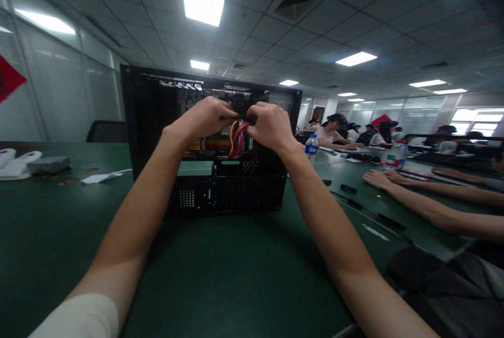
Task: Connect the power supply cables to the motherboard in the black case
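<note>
A black computer case (248, 193) stands upright on the green table with its open side facing me. Inside it, a bundle of coloured cables (236, 141), with yellow, red, pink and white strands, hangs in front of the motherboard (214, 144). My right hand (272, 124) is closed around the upper part of this bundle. Just left of it, my left hand (209, 116) is closed with its fingertips pinched at the top of the cables. What sits between the left fingertips is hidden.
The green table (236, 275) spreads around the case. To the left lie a grey box (49, 165) and white paper (101, 177). A water bottle (312, 146) stands right of the case. Another person's hand (378, 179) rests farther right, near black strips (391, 221).
</note>
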Demonstrator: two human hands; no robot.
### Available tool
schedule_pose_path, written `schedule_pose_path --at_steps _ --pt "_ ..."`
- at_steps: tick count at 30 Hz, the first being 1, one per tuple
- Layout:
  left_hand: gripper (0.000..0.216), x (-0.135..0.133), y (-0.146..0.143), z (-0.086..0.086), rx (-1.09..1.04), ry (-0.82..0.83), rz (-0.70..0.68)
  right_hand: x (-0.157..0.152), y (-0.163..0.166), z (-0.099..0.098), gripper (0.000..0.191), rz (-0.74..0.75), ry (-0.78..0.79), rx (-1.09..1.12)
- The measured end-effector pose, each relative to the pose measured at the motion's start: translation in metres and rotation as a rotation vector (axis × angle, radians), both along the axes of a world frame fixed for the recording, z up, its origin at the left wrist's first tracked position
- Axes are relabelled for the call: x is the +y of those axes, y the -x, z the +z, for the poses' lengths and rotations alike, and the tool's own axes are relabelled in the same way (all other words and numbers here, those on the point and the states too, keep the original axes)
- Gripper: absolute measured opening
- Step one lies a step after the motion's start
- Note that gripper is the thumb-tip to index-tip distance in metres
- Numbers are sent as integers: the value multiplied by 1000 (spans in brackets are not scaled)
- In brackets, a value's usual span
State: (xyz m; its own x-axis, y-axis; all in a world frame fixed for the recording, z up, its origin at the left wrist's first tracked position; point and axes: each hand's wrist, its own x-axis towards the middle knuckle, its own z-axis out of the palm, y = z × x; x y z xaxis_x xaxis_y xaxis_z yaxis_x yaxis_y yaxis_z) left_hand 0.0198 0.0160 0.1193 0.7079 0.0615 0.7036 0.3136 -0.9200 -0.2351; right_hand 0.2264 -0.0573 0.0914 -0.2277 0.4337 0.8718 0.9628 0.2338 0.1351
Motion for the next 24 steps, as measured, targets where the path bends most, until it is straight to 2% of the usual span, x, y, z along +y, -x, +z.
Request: schedule_pose_path --at_steps 5,12,24 --pt "27 -1 0 0 22 -17 30 0 1 0 25 -16 24 -4" --pt "27 4 1 -2 3 8 -34 -2 2 0 27 -25 21 -35" --pt "29 -8 -9 -5 102 -13 98 -1 4 -1 27 -144 124 -90"
